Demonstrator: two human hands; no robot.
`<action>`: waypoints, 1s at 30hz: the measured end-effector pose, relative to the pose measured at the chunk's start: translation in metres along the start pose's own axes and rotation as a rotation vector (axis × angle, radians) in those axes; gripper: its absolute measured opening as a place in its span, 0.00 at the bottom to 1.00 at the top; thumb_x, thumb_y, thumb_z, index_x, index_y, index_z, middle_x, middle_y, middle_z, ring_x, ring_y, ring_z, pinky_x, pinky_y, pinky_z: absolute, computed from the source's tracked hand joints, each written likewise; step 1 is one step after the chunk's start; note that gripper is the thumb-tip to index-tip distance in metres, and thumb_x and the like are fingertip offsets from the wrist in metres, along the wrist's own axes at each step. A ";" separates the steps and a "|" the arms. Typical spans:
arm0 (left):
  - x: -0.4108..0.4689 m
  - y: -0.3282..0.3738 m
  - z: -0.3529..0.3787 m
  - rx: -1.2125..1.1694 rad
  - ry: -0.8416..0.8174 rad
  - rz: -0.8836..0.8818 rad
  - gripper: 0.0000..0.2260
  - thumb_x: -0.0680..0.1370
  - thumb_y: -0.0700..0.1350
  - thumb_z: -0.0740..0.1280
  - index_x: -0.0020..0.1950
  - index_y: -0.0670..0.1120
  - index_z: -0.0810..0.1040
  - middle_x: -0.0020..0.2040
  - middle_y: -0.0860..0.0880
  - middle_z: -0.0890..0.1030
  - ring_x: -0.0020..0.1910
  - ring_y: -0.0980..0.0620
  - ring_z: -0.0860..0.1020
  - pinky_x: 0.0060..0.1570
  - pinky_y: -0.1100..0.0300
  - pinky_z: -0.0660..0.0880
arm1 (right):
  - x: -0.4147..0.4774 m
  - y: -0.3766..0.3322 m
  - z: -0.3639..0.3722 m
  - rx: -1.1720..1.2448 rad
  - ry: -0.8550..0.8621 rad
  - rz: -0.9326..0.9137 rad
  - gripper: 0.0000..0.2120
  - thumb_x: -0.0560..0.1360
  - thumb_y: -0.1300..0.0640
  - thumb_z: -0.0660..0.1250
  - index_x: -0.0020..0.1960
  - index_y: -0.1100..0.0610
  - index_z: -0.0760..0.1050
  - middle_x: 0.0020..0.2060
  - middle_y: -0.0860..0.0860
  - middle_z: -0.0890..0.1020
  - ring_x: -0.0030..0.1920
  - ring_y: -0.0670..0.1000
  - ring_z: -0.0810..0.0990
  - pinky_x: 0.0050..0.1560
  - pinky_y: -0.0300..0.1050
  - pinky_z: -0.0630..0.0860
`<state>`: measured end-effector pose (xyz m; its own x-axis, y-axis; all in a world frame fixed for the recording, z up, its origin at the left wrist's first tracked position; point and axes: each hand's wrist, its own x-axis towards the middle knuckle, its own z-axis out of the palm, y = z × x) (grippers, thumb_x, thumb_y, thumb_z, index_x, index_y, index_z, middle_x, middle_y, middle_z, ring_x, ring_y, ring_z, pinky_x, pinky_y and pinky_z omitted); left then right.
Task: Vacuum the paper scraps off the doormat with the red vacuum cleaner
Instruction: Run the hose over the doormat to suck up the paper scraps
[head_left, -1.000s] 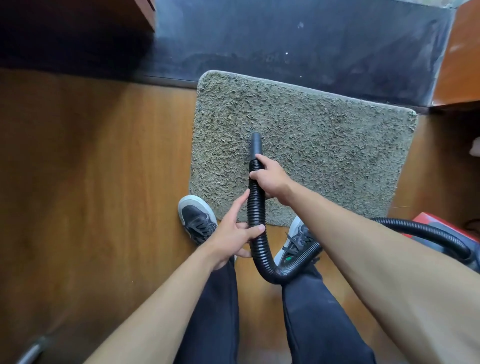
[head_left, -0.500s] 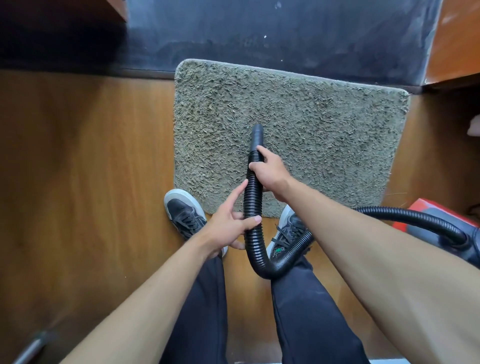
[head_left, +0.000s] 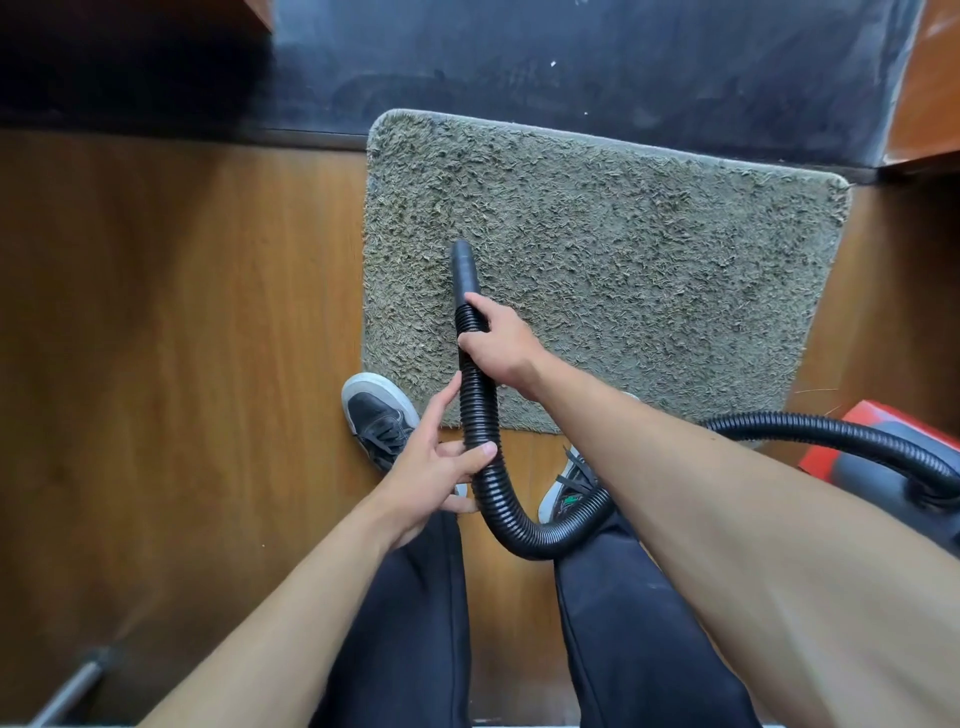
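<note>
Head view: the right hand (head_left: 498, 343) grips the black hose (head_left: 480, 410) mid-frame, nozzle (head_left: 464, 267) on the doormat (head_left: 649, 270). Lower down, the left hand (head_left: 436, 467) loosely clasps the hose.

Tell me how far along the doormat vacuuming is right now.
Done: no paper scraps show on the doormat. In hand: the right hand grips the black hose near its nozzle, which points at the mat's left part; the left hand holds the hose lower down. Left: possibly nothing; fine bits in the pile cannot be ruled out.
</note>
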<state>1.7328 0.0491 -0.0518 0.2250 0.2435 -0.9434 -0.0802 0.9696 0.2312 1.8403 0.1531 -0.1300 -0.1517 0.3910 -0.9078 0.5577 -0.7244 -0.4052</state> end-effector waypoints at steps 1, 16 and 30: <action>0.002 0.002 0.000 0.002 -0.008 0.002 0.35 0.80 0.41 0.69 0.74 0.72 0.58 0.46 0.47 0.84 0.48 0.48 0.83 0.51 0.41 0.81 | 0.001 0.001 -0.002 0.017 0.017 -0.001 0.32 0.74 0.62 0.62 0.76 0.51 0.61 0.65 0.54 0.75 0.59 0.55 0.78 0.62 0.54 0.75; 0.013 0.019 0.029 0.168 -0.115 -0.025 0.36 0.79 0.40 0.70 0.74 0.71 0.58 0.46 0.48 0.84 0.44 0.53 0.83 0.49 0.39 0.81 | -0.012 0.039 -0.034 0.195 0.210 0.115 0.34 0.65 0.53 0.61 0.71 0.47 0.67 0.53 0.53 0.81 0.52 0.56 0.81 0.58 0.60 0.78; 0.008 0.019 -0.001 0.061 -0.061 -0.016 0.36 0.79 0.39 0.69 0.75 0.70 0.57 0.47 0.44 0.83 0.50 0.46 0.83 0.47 0.43 0.83 | -0.001 0.004 -0.010 0.034 0.161 0.018 0.22 0.69 0.59 0.61 0.64 0.55 0.72 0.51 0.56 0.81 0.51 0.59 0.80 0.56 0.61 0.77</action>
<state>1.7321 0.0697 -0.0551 0.2849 0.2274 -0.9312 -0.0172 0.9725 0.2323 1.8508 0.1550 -0.1295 -0.0075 0.4615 -0.8871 0.5309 -0.7500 -0.3946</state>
